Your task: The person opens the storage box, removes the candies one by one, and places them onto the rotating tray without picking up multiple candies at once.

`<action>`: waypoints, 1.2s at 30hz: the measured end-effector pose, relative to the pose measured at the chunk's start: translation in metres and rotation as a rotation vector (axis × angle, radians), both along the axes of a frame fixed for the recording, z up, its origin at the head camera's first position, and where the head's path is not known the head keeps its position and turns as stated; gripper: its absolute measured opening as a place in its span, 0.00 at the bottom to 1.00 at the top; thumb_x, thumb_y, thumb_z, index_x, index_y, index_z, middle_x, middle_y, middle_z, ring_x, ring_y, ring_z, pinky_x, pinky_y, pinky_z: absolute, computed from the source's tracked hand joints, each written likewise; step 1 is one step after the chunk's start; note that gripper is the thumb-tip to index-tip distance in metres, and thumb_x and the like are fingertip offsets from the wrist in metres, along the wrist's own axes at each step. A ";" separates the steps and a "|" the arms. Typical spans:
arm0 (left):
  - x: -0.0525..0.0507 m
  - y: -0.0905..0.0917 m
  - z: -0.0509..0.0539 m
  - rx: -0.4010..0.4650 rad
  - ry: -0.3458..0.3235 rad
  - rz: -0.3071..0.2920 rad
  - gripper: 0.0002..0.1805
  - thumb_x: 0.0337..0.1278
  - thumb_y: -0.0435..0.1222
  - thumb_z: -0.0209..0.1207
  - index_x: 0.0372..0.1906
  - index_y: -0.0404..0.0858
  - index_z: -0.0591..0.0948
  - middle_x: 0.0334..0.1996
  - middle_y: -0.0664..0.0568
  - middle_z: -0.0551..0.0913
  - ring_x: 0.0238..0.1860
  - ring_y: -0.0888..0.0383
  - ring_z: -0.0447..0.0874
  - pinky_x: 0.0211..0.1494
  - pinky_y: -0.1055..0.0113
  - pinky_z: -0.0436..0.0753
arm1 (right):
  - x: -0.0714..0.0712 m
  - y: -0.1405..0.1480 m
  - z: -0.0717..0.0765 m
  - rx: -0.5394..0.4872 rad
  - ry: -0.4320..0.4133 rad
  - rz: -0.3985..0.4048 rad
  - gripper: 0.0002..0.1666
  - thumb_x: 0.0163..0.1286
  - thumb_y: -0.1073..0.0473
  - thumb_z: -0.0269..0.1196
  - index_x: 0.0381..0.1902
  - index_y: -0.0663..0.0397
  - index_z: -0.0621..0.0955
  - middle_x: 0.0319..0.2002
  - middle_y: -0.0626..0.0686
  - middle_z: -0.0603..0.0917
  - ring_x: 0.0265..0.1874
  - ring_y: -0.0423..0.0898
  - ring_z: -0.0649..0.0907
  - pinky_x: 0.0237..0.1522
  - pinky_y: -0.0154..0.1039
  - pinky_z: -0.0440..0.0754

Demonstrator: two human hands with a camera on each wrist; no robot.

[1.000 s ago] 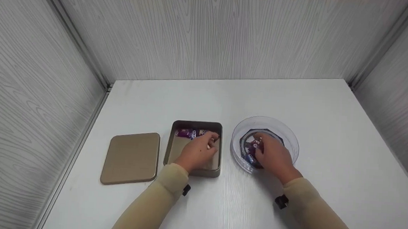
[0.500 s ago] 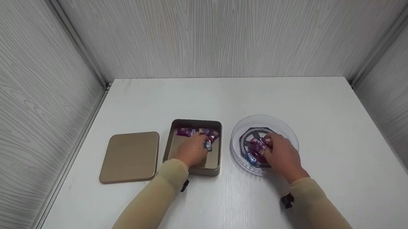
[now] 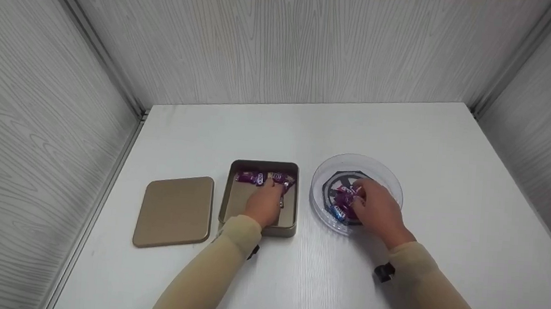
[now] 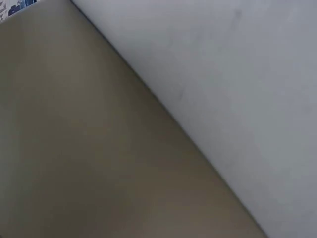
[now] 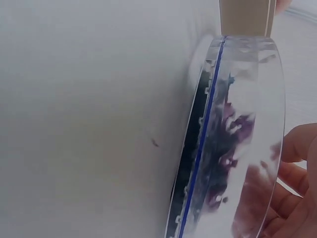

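In the head view, my left hand point(image 3: 265, 203) is inside the gold tin point(image 3: 237, 209), its extended fingers touching wrapped candies point(image 3: 278, 176) along the back and right side. Another purple candy point(image 3: 246, 176) lies at the tin's back left. To the right, my right hand point(image 3: 380, 212) reaches over the rim of a round clear container point(image 3: 320, 177) and pinches a purple-wrapped candy point(image 3: 349, 192) between thumb and fingers. Beside it lies a blue candy point(image 3: 337, 212). The right wrist view shows the container's clear wall point(image 5: 270, 94) with fingers point(image 5: 292, 176) partly behind it.
A gold square lid point(image 3: 174, 211) lies flat left of the tin on the white table point(image 3: 267, 134). Wood-grain panels point(image 3: 283, 43) stand at the back and both sides. A gold surface point(image 4: 99, 134) fills much of the left wrist view.
My left hand has turned and laid its fingers over the candies; a small blue candy seen by its fingertips is now mostly covered. My right hand drew slightly right, then stayed nearly still.
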State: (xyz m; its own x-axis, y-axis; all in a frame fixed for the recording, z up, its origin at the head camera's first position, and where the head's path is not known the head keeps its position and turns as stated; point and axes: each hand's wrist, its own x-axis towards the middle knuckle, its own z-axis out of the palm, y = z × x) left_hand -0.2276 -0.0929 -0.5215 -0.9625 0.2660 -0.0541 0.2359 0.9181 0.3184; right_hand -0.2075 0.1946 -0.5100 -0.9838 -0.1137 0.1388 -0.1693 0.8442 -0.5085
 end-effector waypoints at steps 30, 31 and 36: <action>0.014 -0.011 0.037 0.280 -0.128 -0.009 0.03 0.67 0.42 0.63 0.38 0.50 0.81 0.35 0.63 0.83 0.37 0.60 0.80 0.45 0.59 0.79 | 0.023 -0.050 0.011 -0.077 0.042 0.221 0.15 0.67 0.61 0.64 0.52 0.49 0.82 0.42 0.46 0.82 0.41 0.44 0.81 0.46 0.44 0.80; 0.015 -0.010 0.041 0.308 -0.136 -0.015 0.02 0.67 0.42 0.63 0.38 0.50 0.81 0.35 0.63 0.83 0.38 0.60 0.80 0.45 0.60 0.79 | 0.024 -0.053 0.012 -0.082 0.040 0.233 0.16 0.67 0.61 0.65 0.53 0.49 0.82 0.43 0.46 0.82 0.41 0.44 0.81 0.46 0.44 0.81; 0.021 0.000 0.056 0.409 -0.147 -0.062 0.02 0.66 0.42 0.63 0.40 0.50 0.82 0.35 0.61 0.83 0.38 0.59 0.80 0.43 0.61 0.79 | 0.032 -0.070 0.023 -0.125 0.085 0.303 0.19 0.67 0.61 0.66 0.56 0.48 0.81 0.42 0.46 0.83 0.38 0.42 0.83 0.41 0.43 0.82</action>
State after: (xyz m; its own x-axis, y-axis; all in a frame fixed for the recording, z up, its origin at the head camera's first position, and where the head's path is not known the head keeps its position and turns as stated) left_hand -0.2067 -0.0934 -0.4650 -0.9340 0.3507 -0.0678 0.2110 0.6949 0.6875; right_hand -0.1755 0.1242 -0.4866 -0.8923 -0.3761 0.2497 -0.4490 0.6812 -0.5783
